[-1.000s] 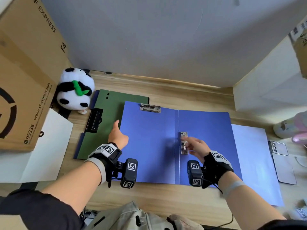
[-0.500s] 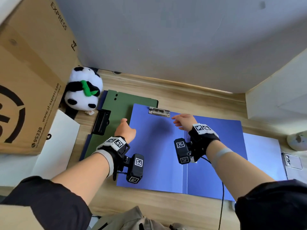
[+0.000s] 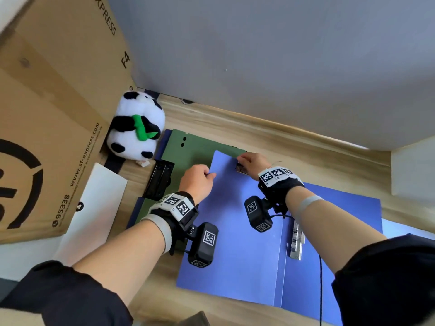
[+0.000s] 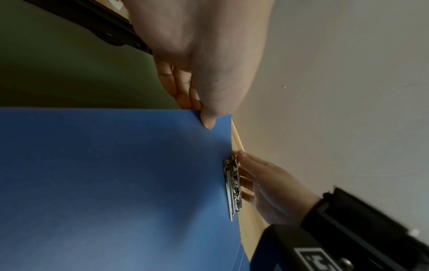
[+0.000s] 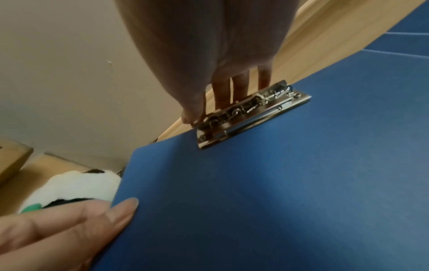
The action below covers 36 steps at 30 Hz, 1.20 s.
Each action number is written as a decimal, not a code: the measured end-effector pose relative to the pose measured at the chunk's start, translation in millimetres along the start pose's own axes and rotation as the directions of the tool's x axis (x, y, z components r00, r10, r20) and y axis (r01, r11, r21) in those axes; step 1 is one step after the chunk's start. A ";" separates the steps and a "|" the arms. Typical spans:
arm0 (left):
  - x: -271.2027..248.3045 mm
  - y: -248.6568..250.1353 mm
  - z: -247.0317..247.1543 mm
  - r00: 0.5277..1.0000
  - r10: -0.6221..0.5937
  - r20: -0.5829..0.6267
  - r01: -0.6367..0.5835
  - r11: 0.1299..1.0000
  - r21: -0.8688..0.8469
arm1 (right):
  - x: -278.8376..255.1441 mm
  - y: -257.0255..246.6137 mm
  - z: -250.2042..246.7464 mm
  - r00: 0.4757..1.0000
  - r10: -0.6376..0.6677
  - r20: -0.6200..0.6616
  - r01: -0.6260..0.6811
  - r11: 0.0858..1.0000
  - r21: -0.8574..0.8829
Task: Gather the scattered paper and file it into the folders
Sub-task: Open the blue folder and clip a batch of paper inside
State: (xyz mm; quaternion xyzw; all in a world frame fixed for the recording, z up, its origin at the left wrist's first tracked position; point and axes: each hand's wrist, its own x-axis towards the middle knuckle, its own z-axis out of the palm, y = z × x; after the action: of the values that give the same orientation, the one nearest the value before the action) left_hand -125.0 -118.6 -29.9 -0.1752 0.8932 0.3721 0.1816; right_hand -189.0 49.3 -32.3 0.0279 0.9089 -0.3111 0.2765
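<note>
An open blue folder (image 3: 235, 243) lies on the wooden desk. My left hand (image 3: 197, 182) pinches the outer edge of its left cover near the far corner, thumb on top and fingers underneath (image 4: 198, 113). My right hand (image 3: 244, 161) holds the metal clip (image 3: 241, 169) at the far edge of that cover. Its fingers lie behind the clip's lever (image 5: 250, 111) and its thumb is at the clip's end. A second metal clip (image 3: 296, 241) sits along the spine. A white sheet (image 3: 94, 208) lies at the left. A pale blue sheet (image 3: 400, 228) shows under the folder's right side.
A green folder (image 3: 188, 151) with a black clip (image 3: 160, 182) lies partly under the blue one. A plush panda (image 3: 135, 132) sits against a large cardboard box (image 3: 47, 114) at the left. A white box (image 3: 414, 170) stands at the right, and the wall is close behind.
My right hand left the spine clip and moved up and left to the clip at the cover's far edge. My left hand slid further along the left edge toward the far corner.
</note>
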 end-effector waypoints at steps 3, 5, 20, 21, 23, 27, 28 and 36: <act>1.9 -2.0 1.5 0.999 0.025 -0.041 -0.026 0.999 -0.028 | 6.7 2.8 -1.4 1.000 0.001 -0.007 0.000 0.994 0.105; 1.1 -3.0 3.9 0.998 0.028 -0.059 -0.030 0.999 -0.039 | 9.2 5.0 -1.4 1.000 -0.007 0.010 0.005 0.982 0.189; -12.2 7.6 1.3 0.993 0.079 -0.091 -0.087 0.993 -0.085 | -6.2 16.8 -19.9 0.996 -0.059 0.060 0.035 0.937 0.349; -13.8 7.5 2.0 0.991 0.084 -0.100 -0.093 0.992 -0.091 | -4.4 18.7 -18.9 0.997 -0.051 0.050 0.029 0.929 0.369; -17.2 6.4 3.2 0.989 0.092 -0.115 -0.103 0.990 -0.097 | -4.9 20.3 -15.6 0.999 -0.035 0.034 0.019 0.918 0.396; -20.1 1.3 4.3 0.989 0.088 -0.117 -0.098 0.992 -0.081 | -11.9 12.9 -15.9 0.996 -0.017 0.088 -0.008 0.963 0.270; -20.6 -0.2 3.3 0.990 0.082 -0.115 -0.092 0.993 -0.079 | -14.8 10.3 -17.2 0.993 -0.003 0.117 -0.025 0.972 0.233; -18.3 -4.7 -11.4 0.989 0.085 -0.117 -0.092 0.994 -0.055 | -30.1 32.2 -32.2 0.993 0.058 -0.100 -0.023 0.947 0.320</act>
State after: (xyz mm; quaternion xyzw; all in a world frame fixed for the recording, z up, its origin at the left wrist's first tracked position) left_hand -109.1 -126.8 -16.9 -0.1618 0.8974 0.3961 0.1080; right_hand -172.0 97.6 -13.3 0.1077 0.8596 -0.4460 0.2250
